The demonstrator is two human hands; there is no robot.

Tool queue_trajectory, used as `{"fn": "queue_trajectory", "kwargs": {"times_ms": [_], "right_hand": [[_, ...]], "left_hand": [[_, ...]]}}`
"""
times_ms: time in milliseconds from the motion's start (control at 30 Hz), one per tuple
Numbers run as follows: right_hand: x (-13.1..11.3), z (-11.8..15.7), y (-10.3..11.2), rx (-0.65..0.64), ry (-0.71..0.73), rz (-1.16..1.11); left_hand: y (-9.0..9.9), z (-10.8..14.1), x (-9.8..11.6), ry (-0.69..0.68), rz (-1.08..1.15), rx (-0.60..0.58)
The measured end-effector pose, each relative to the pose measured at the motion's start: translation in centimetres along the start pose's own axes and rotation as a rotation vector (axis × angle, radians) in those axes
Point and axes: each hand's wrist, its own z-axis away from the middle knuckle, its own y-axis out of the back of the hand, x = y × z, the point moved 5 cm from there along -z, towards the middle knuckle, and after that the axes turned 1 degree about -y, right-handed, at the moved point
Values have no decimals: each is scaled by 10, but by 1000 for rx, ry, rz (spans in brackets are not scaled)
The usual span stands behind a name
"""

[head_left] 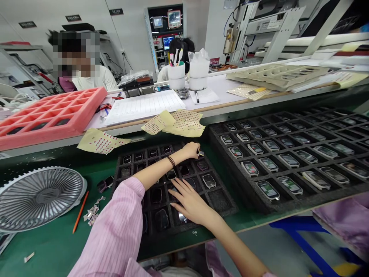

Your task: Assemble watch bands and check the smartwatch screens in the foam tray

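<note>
The black foam tray (221,204) looks matt and slightly rough, while the watches (268,190) have glossy glass faces and smooth metal-toned edges. The sleeve (115,227) is soft striped cloth. The pink foam tray (49,115) is matt, the fan (40,196) smooth grey plastic, the sheet (100,140) thin matt paper, and the bench mat (57,181) smooth, low-sheen green.

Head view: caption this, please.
Left hand holds a small part above a foam tray of watches; right hand rests on them.
</note>
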Motion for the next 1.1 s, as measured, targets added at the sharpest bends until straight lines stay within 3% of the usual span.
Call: {"fn": "queue_trajectory", "kwargs": {"times_ms": [167, 367, 567, 700, 767, 900, 967, 1033, 1100], "right_hand": [[0, 1, 0, 2, 2, -2], [0, 1, 0, -19, 1, -9], [0, 1, -1, -29, -16, -15], [-1, 1, 3, -18, -29, -80], [3, 1, 10, 68, -82, -199], [28, 4, 33, 503, -353, -604], [37, 2, 37, 624, -471, -804], [33, -8, 35, 592, -508, -948], [16, -25, 29, 449, -463, -1026]], "left_hand": [[9, 0, -6, 39, 51, 46], [41, 38, -33, 117, 36, 177], [12, 49, -44, 176, -7, 45], [1, 48, -45, 136, 5, 63], [6, 56, -48, 106, 34, 97], [27, 98, -50, 66, 96, 202], [37, 131, -41, 19, 135, 269], [42, 169, -28, -23, 138, 323], [40, 206, -14, 3, 81, 340]]}}
